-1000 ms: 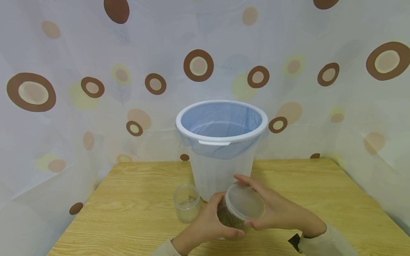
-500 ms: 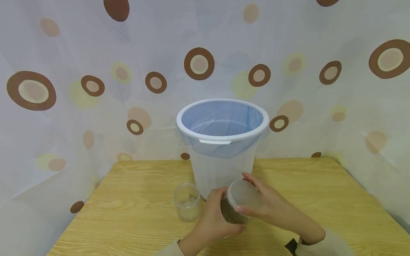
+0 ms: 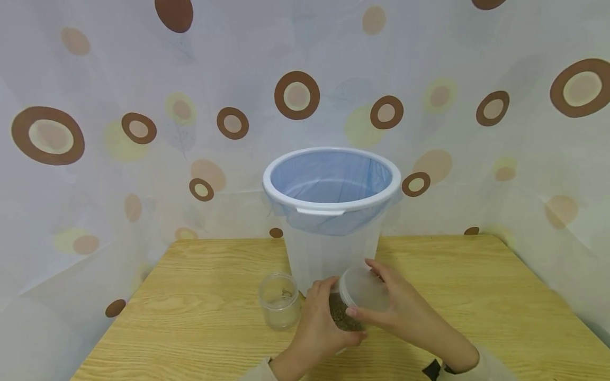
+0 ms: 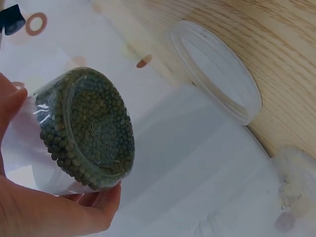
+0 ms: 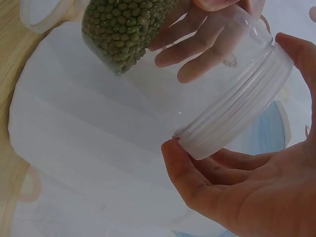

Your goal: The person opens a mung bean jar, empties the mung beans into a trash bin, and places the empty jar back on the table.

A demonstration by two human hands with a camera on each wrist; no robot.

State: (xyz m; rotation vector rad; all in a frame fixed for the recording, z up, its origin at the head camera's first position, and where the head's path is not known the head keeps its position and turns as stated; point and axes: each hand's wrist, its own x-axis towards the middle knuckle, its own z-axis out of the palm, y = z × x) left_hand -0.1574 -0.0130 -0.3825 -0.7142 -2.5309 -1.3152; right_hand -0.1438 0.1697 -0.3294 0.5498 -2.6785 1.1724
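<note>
A clear jar (image 3: 335, 309) partly filled with green mung beans (image 4: 101, 131) is tilted above the table. My left hand (image 3: 316, 323) grips its body, thumb and fingers on opposite sides. The translucent lid (image 3: 366, 288) is on the mouth, and my right hand (image 3: 407, 312) holds it by the rim; the right wrist view shows fingertips on either side of the ridged edge. Left of the hands stands another clear jar (image 3: 279, 312), its top uncovered, with a small dark bit inside. A loose clear lid (image 4: 247, 91) lies on the table, mostly hidden in the head view.
A white bin (image 3: 314, 254) with a blue liner bag (image 3: 329, 182) stands just behind the hands. The wooden table (image 3: 200, 296) reaches back to a patterned wall covering (image 3: 238, 63). A small black piece (image 3: 432, 369) is at the right cuff.
The jar has shifted a little right and away, tilting more. My right hand has turned on the lid, its thumb moving up and left along the edge. The uncovered jar stays put.
</note>
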